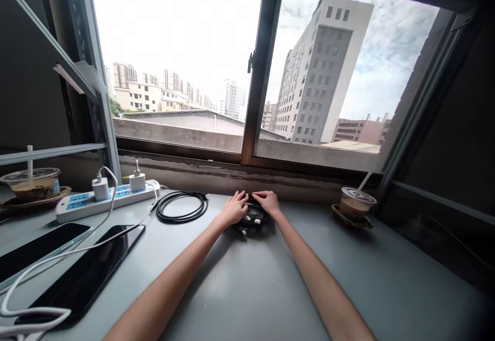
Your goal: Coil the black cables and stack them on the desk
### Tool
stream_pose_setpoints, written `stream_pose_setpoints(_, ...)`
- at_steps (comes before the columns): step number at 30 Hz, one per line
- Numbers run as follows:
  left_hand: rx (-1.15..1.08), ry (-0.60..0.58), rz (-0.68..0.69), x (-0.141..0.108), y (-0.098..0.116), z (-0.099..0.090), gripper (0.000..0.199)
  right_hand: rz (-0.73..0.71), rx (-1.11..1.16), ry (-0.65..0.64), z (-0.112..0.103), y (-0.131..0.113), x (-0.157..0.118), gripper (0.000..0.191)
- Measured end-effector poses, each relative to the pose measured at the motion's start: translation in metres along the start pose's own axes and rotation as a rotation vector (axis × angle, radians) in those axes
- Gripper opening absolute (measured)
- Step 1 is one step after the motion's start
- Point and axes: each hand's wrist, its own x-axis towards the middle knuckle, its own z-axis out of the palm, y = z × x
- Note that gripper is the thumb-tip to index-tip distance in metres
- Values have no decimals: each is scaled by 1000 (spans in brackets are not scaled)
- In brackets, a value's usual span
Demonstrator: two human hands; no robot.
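A coil of black cable (266,220) lies on the grey table in front of me, with pale connectors (257,221) showing in and below its ring. On the coil's left side rests my left hand (234,208), its fingers spread over the cable and open. My right hand (268,202) is at the far right part of the coil, thumb and fingertips closed together on the cable. The fingers partly hide the coil's far edge. Left of my hands, a second coil of black cable (181,221) lies flat, touched by neither hand.
A white power strip (112,199) with two plugged-in chargers stands at left. Two dark phones (93,266) lie nearer, crossed by white cables (58,256). Lidded drink cups stand at far left (33,182) and right (356,203). A window sill (228,181) bounds the table's back.
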Motion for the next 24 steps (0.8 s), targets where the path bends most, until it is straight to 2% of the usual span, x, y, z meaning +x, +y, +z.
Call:
stream_pose_setpoints(8,-56,16,-66,-4,1,-2,48,18,49,32,-5,-7,-18,28)
stream_pose_setpoints(12,-87,53,-91,-5,3,-8,44,61,-68,33,-19,3,-34,32)
stream_pose_setpoints(15,-98,131,-108,-7,2,-16,41,87,-222,7,-36,15,-42,29)
stream_pose_setpoints(19,-81,261,-171,-12,-12,-29,36,100,-421,-28,-50,26,-50,26)
stream_pose_setpoints(24,-25,356,-324,-24,-42,-33,31,100,-561,-35,-51,31,-57,30)
